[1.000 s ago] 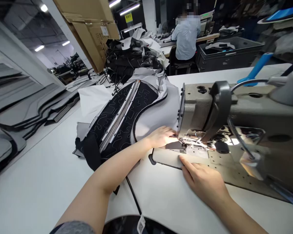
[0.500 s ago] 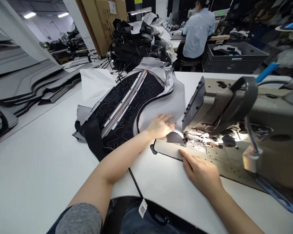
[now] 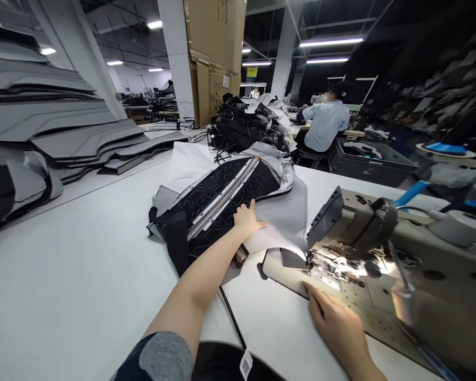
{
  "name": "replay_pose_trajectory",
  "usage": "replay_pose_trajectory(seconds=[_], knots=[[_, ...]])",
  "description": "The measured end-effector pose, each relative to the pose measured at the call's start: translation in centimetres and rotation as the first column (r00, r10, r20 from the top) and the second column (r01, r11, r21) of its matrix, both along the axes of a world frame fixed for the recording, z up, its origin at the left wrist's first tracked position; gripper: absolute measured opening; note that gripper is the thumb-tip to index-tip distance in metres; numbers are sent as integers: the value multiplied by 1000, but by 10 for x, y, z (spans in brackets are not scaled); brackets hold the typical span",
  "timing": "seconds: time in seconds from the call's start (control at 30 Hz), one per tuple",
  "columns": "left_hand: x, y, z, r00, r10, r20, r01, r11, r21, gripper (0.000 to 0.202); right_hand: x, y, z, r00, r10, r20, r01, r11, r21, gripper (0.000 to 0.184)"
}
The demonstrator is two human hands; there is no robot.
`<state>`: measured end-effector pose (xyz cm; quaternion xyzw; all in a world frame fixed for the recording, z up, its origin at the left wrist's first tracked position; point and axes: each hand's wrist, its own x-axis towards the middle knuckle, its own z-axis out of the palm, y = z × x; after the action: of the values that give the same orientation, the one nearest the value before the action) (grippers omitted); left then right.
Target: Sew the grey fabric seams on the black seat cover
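Observation:
My left hand [image 3: 246, 218] lies flat with fingers stretched out on a stack of quilted black and grey fabric panels [image 3: 218, 201] on the white table. One grey corner of the top panel [image 3: 285, 233] reaches under the needle area of the sewing machine [image 3: 384, 248]. My right hand [image 3: 335, 323] rests palm down on the front edge of the machine bed, fingers extended, holding nothing.
Stacks of grey cut panels [image 3: 55, 137] line the left side of the white table [image 3: 83, 275]. A heap of black and grey pieces [image 3: 246, 127] and cardboard boxes [image 3: 214, 53] stand behind. A person in a light blue shirt [image 3: 325, 124] sits at the back near a dark crate [image 3: 368, 161].
My left hand has slid left from the needle area onto the fabric stack. The view has tilted upward, showing more of the room. My right hand stays on the machine bed.

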<state>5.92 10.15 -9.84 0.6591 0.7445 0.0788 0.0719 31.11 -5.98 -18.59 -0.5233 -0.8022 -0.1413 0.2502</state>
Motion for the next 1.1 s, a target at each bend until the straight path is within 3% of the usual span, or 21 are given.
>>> replay_pose_trajectory(seconds=[0.1, 0.17, 0.3, 0.37, 0.4, 0.47, 0.53, 0.6, 0.63, 0.7, 0.77, 0.9, 1.0, 1.1], knots=[[-27, -28, 8, 1000, -15, -24, 15, 1000, -12, 99, 2, -2, -1, 1000, 9, -10, -9, 1000, -10, 33], [-49, -64, 10, 996, -11, -88, 11, 1000, -3, 98, 2, -3, 2, 999, 28, -24, -29, 999, -23, 33], [-84, -168, 15, 928, -13, -372, 12, 1000, -5, 91, -8, 2, 12, 983, 151, -105, -155, 988, -30, 37], [-99, -221, 25, 898, -77, -434, 26, 992, -121, 88, -17, 7, 16, 968, 222, -112, -229, 972, -45, 42], [-108, -242, 33, 909, -119, -400, 36, 977, -211, 91, -21, 10, 17, 963, 251, -95, -257, 965, -56, 44], [-132, -268, 56, 971, -152, -185, 79, 933, -350, 94, -27, 14, 16, 954, 299, -36, -301, 950, -82, 43], [-162, -266, 82, 992, -117, 53, 128, 901, -415, 72, -30, 12, 13, 945, 326, 4, -324, 940, -103, 39], [-193, -238, 104, 982, -84, 171, 142, 920, -366, 53, -31, 5, 8, 946, 324, 8, -322, 943, -85, 37], [-208, -218, 112, 985, -74, 155, 116, 951, -285, 55, -31, 1, 5, 950, 313, 3, -312, 948, -68, 38], [-233, -174, 116, 1000, 27, -11, -26, 1000, 12, 70, -31, -6, 2, 958, 287, -16, -287, 957, -32, 38], [-249, -134, 106, 991, 77, -113, -66, 994, 92, 77, -31, -10, 0, 962, 271, -36, -271, 962, -22, 38], [-259, -89, 74, 990, 21, -139, -19, 1000, 15, 82, -33, -9, 2, 965, 255, -59, -259, 965, -54, 40], [-274, -82, 63, 978, 93, -186, -91, 996, 16, 94, -31, -8, 3, 967, 245, -73, -251, 964, -92, 40], [-302, -95, 53, 963, 237, -129, -252, 961, -116, 92, -29, -8, 0, 975, 195, -102, -206, 973, -105, 37]])
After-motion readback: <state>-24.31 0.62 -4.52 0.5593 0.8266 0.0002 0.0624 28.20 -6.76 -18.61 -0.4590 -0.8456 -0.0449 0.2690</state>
